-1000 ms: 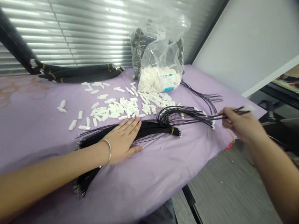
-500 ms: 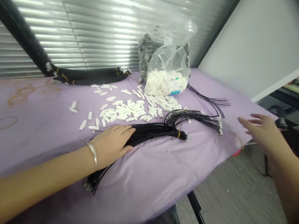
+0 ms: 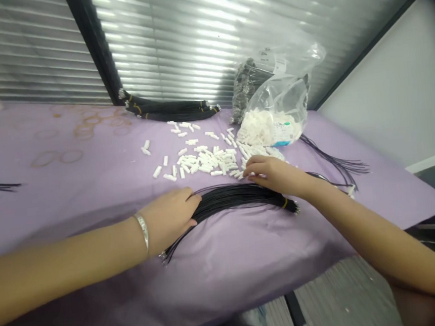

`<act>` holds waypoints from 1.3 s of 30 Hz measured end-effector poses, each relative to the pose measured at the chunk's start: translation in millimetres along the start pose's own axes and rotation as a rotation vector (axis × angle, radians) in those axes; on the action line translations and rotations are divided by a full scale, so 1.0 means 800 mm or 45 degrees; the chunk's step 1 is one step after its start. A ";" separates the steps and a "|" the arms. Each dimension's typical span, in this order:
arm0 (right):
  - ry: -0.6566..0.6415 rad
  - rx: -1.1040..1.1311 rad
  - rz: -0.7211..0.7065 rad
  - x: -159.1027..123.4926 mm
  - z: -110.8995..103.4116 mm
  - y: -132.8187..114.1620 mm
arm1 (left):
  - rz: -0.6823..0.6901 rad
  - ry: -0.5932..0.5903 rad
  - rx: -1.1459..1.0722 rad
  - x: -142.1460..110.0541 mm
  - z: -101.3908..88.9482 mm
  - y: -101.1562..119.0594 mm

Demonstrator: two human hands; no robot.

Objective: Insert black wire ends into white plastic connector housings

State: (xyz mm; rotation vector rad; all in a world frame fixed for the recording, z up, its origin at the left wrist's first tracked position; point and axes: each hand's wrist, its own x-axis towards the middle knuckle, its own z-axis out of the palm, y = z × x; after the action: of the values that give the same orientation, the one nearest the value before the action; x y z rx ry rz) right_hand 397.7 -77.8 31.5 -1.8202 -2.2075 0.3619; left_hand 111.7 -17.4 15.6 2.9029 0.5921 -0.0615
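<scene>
A long bundle of thin black wires (image 3: 235,197) lies across the purple cloth (image 3: 91,194), tied near its right end with a yellow band. My left hand (image 3: 171,215), a bracelet on its wrist, presses on the bundle's left part with the fingers curled over it. My right hand (image 3: 275,174) hovers over the bundle's right part, at the edge of the scattered white connectors (image 3: 202,162). Its fingers are bent down and pinched among the pieces; what they hold is hidden.
A clear bag of white connectors (image 3: 278,119) leans against a darker bag by the window blinds. More tied black bundles (image 3: 170,108) lie at the back. Loose wires (image 3: 339,162) trail right, rubber bands (image 3: 57,156) lie left. The table's edge drops off at the right.
My right hand let go of the wires it was pulling off to the right and came back in over the bundle beside the connectors. My left hand's fingers curled down. The view swung left.
</scene>
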 end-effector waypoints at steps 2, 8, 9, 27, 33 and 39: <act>-0.095 -0.022 -0.066 0.024 0.009 0.009 | 0.024 -0.014 -0.027 -0.016 0.004 -0.002; -0.066 -0.045 -0.028 0.030 0.009 0.002 | 0.086 0.136 -0.225 -0.062 0.014 -0.020; -0.034 -0.031 -0.015 0.029 0.009 -0.012 | 0.092 0.195 -0.301 -0.065 0.013 -0.025; 0.320 0.351 -0.631 0.074 0.066 -0.148 | -0.627 0.255 -2.133 -0.049 -0.005 -0.053; -0.174 0.345 -0.561 0.073 0.066 -0.148 | -0.666 0.412 -2.172 -0.042 0.013 -0.061; -0.369 0.332 -0.482 0.079 0.088 -0.149 | -0.687 0.432 -2.350 -0.037 0.022 -0.069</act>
State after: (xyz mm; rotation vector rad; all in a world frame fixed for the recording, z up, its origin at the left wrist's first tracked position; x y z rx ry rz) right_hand 252.0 -39.5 9.8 -1.2475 -2.4873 0.8282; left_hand 62.6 17.7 -8.1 0.9380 0.7864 0.5713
